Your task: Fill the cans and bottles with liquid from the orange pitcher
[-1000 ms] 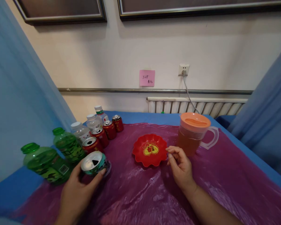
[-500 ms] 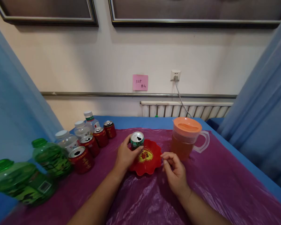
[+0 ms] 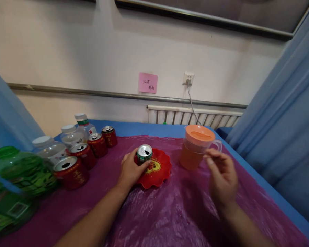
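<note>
Purple plastic sheeting (image 3: pixel 170 212) covers a blue table (image 3: pixel 154 129) set against a pale wall, with a radiator (image 3: pixel 195 118) behind and blue curtains on both sides. Left hand (image 3: pixel 130 168): fingers wrapped around a green can (image 3: pixel 144 154), which stands upright with its top opened on the near-left part of a red scalloped plate (image 3: pixel 157 169); the plate lies under and just right of this hand. Right hand (image 3: pixel 222 176): raised above the sheeting, holding nothing, fingers loosely curled with thumb and forefinger close together, just beside the handle of a clear jug (image 3: pixel 195 148) with an orange lid and amber liquid; whether it touches the handle cannot be told. Left of the left hand, well apart: a row of four opened red cans (image 3: pixel 78 161), clear bottles with white caps (image 3: pixel 67 135) behind them, and two green bottles (image 3: pixel 23 171) nearest the camera. A pink note (image 3: pixel 148 82) and a socket (image 3: pixel 188 78) are on the wall.
</note>
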`<state>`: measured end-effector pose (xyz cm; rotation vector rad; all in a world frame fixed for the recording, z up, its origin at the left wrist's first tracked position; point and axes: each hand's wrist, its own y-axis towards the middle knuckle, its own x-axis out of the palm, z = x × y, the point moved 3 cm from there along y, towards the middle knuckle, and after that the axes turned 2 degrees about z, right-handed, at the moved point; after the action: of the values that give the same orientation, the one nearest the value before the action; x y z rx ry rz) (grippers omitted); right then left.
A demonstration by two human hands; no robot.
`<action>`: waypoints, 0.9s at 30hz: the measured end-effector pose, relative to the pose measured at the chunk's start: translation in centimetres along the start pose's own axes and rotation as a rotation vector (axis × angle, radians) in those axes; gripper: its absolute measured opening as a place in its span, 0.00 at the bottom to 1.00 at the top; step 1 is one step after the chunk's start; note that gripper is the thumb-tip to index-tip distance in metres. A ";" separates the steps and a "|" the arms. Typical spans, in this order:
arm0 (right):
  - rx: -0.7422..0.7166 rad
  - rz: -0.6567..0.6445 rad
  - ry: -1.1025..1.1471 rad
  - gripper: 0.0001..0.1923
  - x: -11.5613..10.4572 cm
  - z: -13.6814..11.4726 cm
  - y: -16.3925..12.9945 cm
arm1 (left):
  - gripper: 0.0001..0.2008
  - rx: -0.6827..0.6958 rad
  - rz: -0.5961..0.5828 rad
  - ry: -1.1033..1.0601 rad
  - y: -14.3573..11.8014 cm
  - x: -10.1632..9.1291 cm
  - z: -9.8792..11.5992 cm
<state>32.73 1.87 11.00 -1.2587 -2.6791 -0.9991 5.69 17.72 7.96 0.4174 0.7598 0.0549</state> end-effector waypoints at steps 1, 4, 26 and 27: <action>-0.030 0.121 -0.013 0.15 -1.3 0.2 1.4 | 0.32 0.006 0.000 0.000 -0.1 0.0 0.2; 0.038 0.328 -0.132 0.24 -4.0 2.6 4.4 | 0.33 0.025 0.002 0.005 -0.3 0.0 0.5; 0.197 0.180 0.026 0.32 0.2 5.7 10.1 | 0.30 0.020 -0.020 -0.004 -0.8 0.2 0.0; 0.188 0.171 0.032 0.31 0.5 5.1 10.7 | 0.30 0.018 -0.021 0.000 -0.9 0.2 0.0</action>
<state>41.09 10.09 12.93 -1.3897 -2.5195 -0.7216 5.76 16.97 7.48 0.4266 0.7648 0.0281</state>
